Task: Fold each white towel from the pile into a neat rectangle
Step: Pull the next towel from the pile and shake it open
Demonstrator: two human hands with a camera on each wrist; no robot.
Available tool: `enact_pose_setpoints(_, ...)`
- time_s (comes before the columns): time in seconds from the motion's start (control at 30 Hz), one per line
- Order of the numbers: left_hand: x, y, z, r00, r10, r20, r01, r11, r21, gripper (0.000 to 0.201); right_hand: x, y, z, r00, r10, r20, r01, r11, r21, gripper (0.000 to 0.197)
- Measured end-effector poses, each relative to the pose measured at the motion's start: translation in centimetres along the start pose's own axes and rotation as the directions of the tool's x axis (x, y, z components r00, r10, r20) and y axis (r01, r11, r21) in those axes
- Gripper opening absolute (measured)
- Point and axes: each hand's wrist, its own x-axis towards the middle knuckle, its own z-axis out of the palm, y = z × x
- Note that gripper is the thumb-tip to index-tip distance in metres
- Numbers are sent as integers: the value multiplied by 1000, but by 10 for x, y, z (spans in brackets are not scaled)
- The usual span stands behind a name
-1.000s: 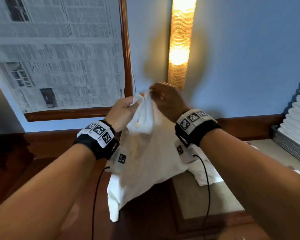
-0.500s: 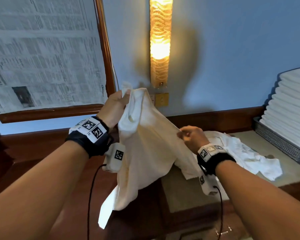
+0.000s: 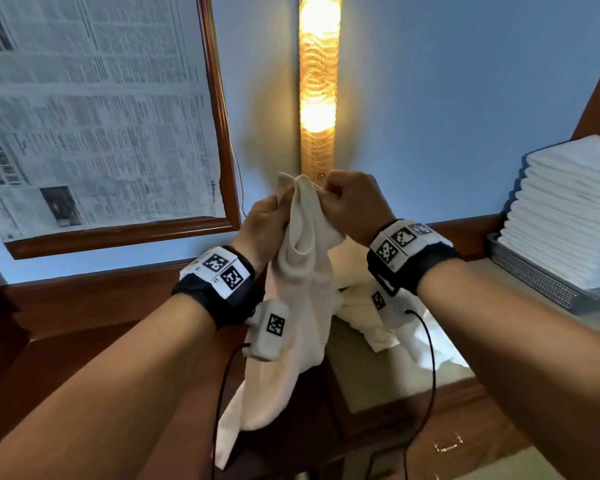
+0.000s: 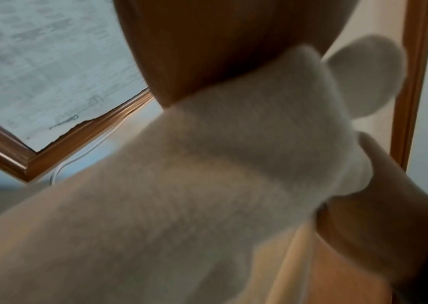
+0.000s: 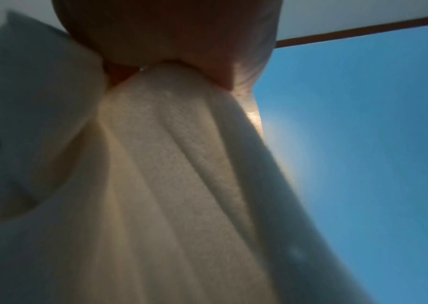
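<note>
Got the white towel (image 3: 298, 306) up in the air in front of me, left hand (image 3: 262, 225) and right hand (image 3: 352, 206) both pinching its top edge right next to each other so it hangs straight and I can find the corners, I think. Rest of the pile (image 3: 371, 320) sits on the tabletop (image 3: 378, 382), folded stack (image 3: 565, 209) off right

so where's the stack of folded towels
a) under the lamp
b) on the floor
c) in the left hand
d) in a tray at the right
d: the folded stack sits in a tray at the right edge, while both hands hold an unfolded towel up in the middle.
</note>
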Motion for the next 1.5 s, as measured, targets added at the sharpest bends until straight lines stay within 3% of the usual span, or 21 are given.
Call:
enact_pose_setpoints(0.17, -30, 25, -34, 994, 99, 45, -103, 990, 99, 33, -55, -38, 23, 954, -290, 80, 300, 933, -200, 13)
enact_pose_setpoints(0.23, -45, 31, -53, 993, 109, 36, -113, 986, 125, 35, -76, -27, 37, 991, -109, 79, 122, 975, -183, 15)
enact_pose_setpoints(0.3, -62, 38, -80, 996, 88, -35, -83, 990, 113, 42, -100, -8, 44, 994, 93, 52, -86, 988, -129, 21)
enact_pose_setpoints(0.4, -92, 45, -121, 990, 35, -136, -9, 983, 184, 57, -135, -8, 42, 931, 363, 44, -361, 932, -45, 9)
enact_pose_setpoints(0.47, -113, 42, -139, 988, 0, -154, 36, 972, 233, 53, -143, -25, 45, 884, 468, 23, -468, 881, 70, 16)
enact_pose_setpoints(0.53, -131, 38, -147, 989, -23, -143, 52, 977, 206, 44, -138, -51, 54, 894, 448, 26, -449, 889, 88, 28)
enact_pose_setpoints(0.63, -154, 33, -147, 994, -18, -104, 33, 989, 146, 41, -123, -103, 66, 948, 306, 81, -315, 940, 133, 40)
enact_pose_setpoints(0.77, -175, 35, -134, 999, -20, -48, 18, 999, -32, 32, -102, -166, 71, 989, 66, 129, -65, 998, -17, 17)
enact_pose_setpoints(0.87, -187, 44, -124, 997, -53, -49, 48, 995, -88, 38, -95, -195, 59, 991, 36, 130, -29, 998, -54, 31)
enact_pose_setpoints(0.97, -189, 55, -124, 999, 18, -38, -17, 1000, 17, 28, -107, -201, 50, 990, 34, 138, -25, 997, -67, 44)
enact_pose_setpoints(1.1, -188, 72, -130, 995, 92, -40, -84, 984, 158, 30, -139, -192, 51, 981, -16, 196, 31, 997, -71, 40)
enact_pose_setpoints(1.17, -187, 81, -139, 993, 103, -62, -91, 981, 172, 30, -155, -173, 54, 972, 59, 228, -33, 993, -115, 37)
enact_pose_setpoints(1.23, -189, 93, -149, 992, 86, -94, -71, 985, 155, 31, -175, -142, 58, 955, 193, 226, -184, 981, -63, 34)
enact_pose_setpoints(1.37, -194, 106, -162, 976, 68, -208, -39, 989, 140, 26, -208, -95, 65, 840, 435, 324, -449, 893, -36, 24)
enact_pose_setpoints(1.4, -196, 104, -163, 977, 41, -208, -21, 995, 97, 28, -209, -93, 66, 840, 451, 302, -469, 883, -16, 25)
enact_pose_setpoints(1.5, -212, 91, -159, 984, -89, -152, 77, 994, -82, 35, -192, -111, 67, 904, 387, 181, -411, 903, 126, 28)
